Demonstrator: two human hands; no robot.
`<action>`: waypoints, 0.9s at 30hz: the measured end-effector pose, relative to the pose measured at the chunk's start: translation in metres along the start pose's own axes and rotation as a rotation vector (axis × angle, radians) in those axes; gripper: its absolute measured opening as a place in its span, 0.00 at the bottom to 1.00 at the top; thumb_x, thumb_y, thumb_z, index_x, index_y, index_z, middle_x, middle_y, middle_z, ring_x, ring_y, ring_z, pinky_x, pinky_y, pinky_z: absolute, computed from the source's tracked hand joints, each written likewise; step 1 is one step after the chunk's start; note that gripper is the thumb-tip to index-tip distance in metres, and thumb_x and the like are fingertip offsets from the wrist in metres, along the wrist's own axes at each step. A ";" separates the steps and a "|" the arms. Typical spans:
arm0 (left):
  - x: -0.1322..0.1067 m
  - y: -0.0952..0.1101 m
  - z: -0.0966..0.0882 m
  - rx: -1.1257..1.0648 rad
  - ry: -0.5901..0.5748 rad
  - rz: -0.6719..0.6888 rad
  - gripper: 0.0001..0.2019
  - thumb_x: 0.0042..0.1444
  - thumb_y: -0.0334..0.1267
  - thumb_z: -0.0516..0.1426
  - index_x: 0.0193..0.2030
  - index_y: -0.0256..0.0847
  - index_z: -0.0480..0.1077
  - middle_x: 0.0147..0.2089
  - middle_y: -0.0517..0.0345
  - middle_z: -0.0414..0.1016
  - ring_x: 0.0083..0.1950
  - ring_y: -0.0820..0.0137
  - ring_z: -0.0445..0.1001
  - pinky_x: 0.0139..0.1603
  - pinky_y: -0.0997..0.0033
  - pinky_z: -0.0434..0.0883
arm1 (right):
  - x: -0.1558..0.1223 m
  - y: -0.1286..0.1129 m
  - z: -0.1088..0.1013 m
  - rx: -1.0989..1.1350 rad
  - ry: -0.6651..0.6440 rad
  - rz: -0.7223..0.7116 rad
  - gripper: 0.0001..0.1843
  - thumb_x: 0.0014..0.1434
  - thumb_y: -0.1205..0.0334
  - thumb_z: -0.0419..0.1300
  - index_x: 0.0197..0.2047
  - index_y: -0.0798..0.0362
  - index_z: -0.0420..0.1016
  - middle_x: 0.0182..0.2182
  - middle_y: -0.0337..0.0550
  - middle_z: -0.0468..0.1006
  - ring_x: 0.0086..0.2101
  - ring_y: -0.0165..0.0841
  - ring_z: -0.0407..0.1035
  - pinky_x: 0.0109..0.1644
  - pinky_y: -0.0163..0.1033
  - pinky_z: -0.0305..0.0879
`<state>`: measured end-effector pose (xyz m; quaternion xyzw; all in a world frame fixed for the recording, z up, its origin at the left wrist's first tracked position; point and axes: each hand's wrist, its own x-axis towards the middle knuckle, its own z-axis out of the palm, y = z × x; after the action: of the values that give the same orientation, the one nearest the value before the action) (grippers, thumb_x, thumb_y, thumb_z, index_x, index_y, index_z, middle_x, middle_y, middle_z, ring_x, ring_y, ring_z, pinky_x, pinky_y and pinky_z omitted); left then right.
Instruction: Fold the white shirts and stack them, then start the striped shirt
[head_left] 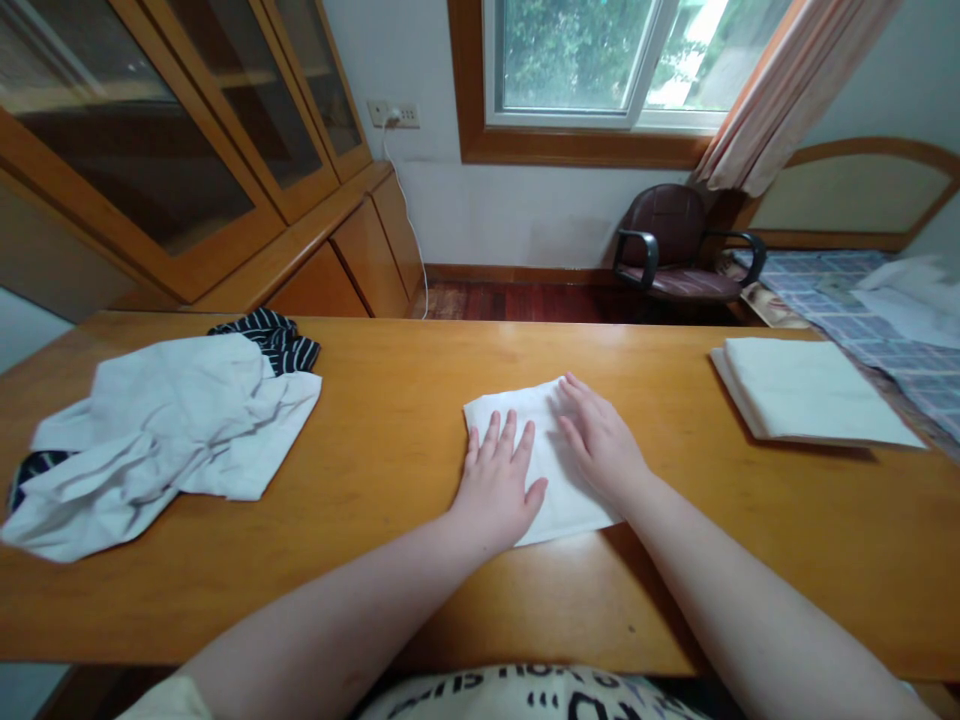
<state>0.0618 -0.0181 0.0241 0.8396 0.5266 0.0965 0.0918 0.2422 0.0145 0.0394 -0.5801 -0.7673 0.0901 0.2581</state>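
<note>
A white cloth, folded into a flat rectangle, lies on the wooden table in front of me. My left hand rests palm down on its left part with the fingers spread. On its right side, my right hand lies over the edge, fingers stretched toward the far corner and the thumb apart. Neither hand grips the cloth. Parts of the cloth under both hands are hidden.
A crumpled heap of white cloth with a black striped fabric lies at the table's left. Folded white cloths are stacked at the right. Beyond the table stand a cabinet, an office chair and a bed.
</note>
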 end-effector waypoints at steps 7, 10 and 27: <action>0.003 0.002 0.007 0.037 -0.009 0.007 0.34 0.59 0.47 0.49 0.70 0.36 0.49 0.73 0.42 0.43 0.73 0.52 0.35 0.68 0.43 0.36 | -0.004 -0.009 0.023 -0.164 -0.297 0.010 0.31 0.67 0.52 0.42 0.70 0.56 0.49 0.68 0.48 0.49 0.67 0.39 0.43 0.67 0.54 0.44; 0.005 0.002 0.010 0.045 -0.030 -0.037 0.37 0.58 0.48 0.50 0.70 0.29 0.46 0.72 0.35 0.39 0.73 0.49 0.33 0.68 0.44 0.37 | -0.003 -0.006 0.030 -0.187 -0.269 0.073 0.32 0.67 0.53 0.42 0.70 0.59 0.47 0.68 0.52 0.46 0.67 0.40 0.39 0.67 0.54 0.42; 0.033 -0.002 0.004 0.034 0.115 -0.244 0.26 0.57 0.37 0.49 0.63 0.34 0.60 0.67 0.44 0.59 0.68 0.57 0.54 0.66 0.54 0.52 | -0.006 -0.009 0.035 -0.315 -0.121 0.096 0.34 0.65 0.55 0.46 0.68 0.68 0.51 0.67 0.62 0.48 0.66 0.50 0.41 0.66 0.57 0.40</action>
<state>0.0753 0.0122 0.0222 0.7639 0.6308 0.1234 0.0582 0.2181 0.0114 0.0123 -0.6430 -0.7574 0.0160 0.1127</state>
